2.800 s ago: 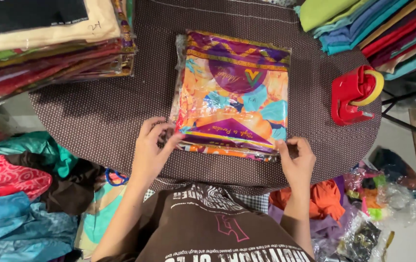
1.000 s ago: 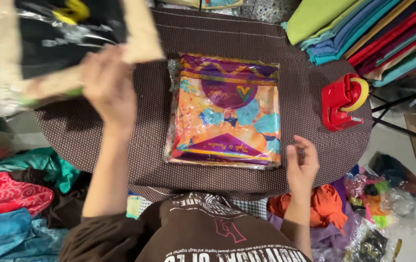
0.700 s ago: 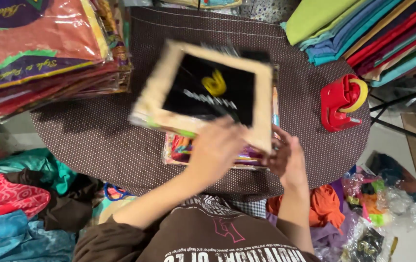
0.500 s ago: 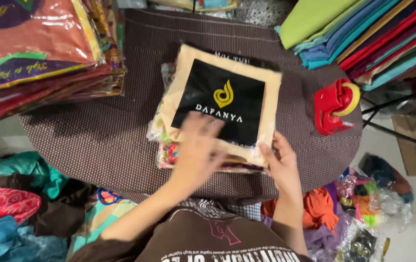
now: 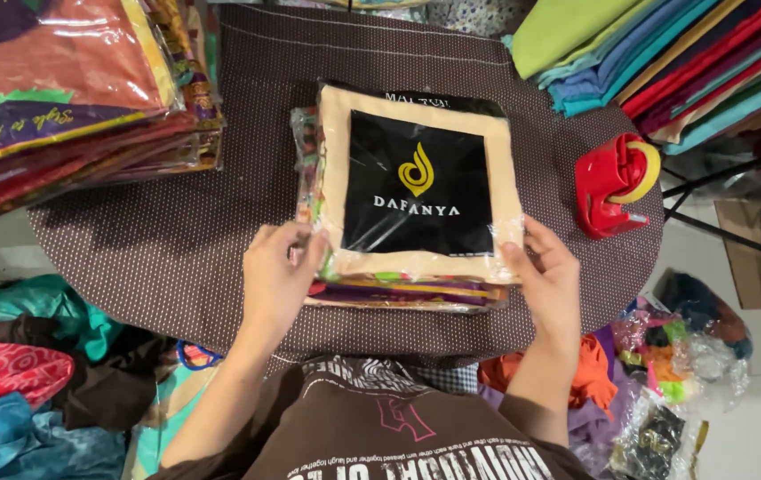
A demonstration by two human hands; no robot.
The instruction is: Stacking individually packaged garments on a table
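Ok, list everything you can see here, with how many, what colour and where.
Plastic-wrapped packet with black panel and cream border: one, top of the centre stack.
Colourful wrapped fabric packets: a few, multicoloured, beneath it.
Brown woven round table mat: one, under everything.
Stack of wrapped red and orange fabric packets: one pile, upper left.
Folded plain cloths: one pile, green, blue, red, upper right.
Red tape dispenser with yellow roll: one, right on the mat.
Loose fabrics: heaps, teal, red, blue, lower left.
Bagged scraps: several, mixed colours, lower right.
Left hand: on the packet's lower left corner.
Right hand: on its lower right corner.
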